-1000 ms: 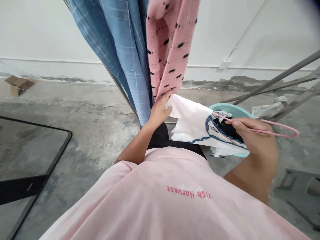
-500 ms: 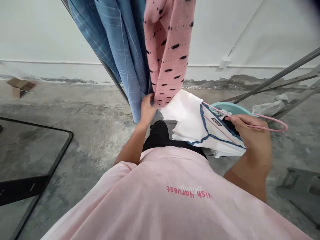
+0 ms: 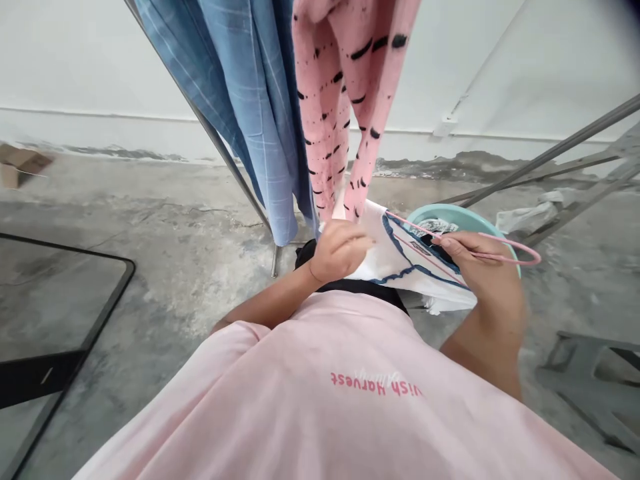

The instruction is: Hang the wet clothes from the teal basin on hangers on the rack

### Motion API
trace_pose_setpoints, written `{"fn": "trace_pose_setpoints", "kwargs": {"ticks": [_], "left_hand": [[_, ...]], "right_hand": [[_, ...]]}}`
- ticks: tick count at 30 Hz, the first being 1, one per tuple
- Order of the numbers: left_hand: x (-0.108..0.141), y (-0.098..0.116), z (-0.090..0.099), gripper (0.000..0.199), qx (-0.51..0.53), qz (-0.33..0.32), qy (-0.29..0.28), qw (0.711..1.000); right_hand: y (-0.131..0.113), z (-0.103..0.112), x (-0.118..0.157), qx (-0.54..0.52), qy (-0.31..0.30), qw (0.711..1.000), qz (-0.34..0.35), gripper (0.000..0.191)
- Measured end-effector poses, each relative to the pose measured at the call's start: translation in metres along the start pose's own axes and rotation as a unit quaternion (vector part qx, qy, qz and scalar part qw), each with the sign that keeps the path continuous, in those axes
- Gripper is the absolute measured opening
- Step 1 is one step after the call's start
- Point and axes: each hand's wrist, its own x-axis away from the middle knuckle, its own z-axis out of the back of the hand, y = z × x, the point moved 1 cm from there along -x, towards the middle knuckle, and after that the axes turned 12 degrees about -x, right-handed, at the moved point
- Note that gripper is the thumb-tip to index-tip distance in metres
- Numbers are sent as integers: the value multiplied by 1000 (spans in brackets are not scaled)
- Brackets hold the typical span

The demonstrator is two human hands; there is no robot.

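My right hand is closed around a pink clothes hanger, whose hooked end sticks out to the right. On the hanger is a white garment with frayed blue trim and a dark label, reaching leftward in front of me. My left hand, slightly blurred, lies over the garment's left part with fingers curled; what they grip, if anything, is hidden. Just above it hangs a pink knit garment with black dashes. Left of that hang blue checked clothes.
A light teal basin with laundry inside stands behind my right hand. Metal rack bars slant at right, with a pale cloth near them. A grey stool is lower right, a black frame left, a cardboard box far left.
My left hand has moved right, from beside the blue clothes' lower edge to over the white garment. My right hand with the hanger has shifted slightly left. The pink knit garment has swung and its folds have spread.
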Motion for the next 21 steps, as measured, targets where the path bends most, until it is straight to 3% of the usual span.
{"fn": "trace_pose_setpoints", "kwargs": {"ticks": [3, 7, 9, 11, 16, 18, 21], "left_hand": [[1, 6, -11, 28, -12, -22, -141, 990], [9, -8, -24, 19, -99, 64, -317, 941], [9, -22, -23, 22, -108, 77, -355, 925], [7, -40, -16, 31, -125, 98, -342, 926], [-1, -80, 12, 42, -173, 203, -195, 944], [-1, -87, 21, 47, -187, 228, -151, 943], [1, -89, 27, 51, -192, 250, -134, 940]], "right_hand": [[-10, -6, 6, 15, -60, 998, 29, 24], [-17, -13, 12, 8, -126, 991, 41, 26], [-16, -12, 12, -13, -119, 992, 40, 29], [-11, -7, 9, -12, -80, 995, 62, 33], [12, 17, -1, 83, 36, 992, 82, 37], [22, 24, -4, 91, 54, 992, 74, 38], [33, 27, -6, 65, 95, 992, 61, 36]]}}
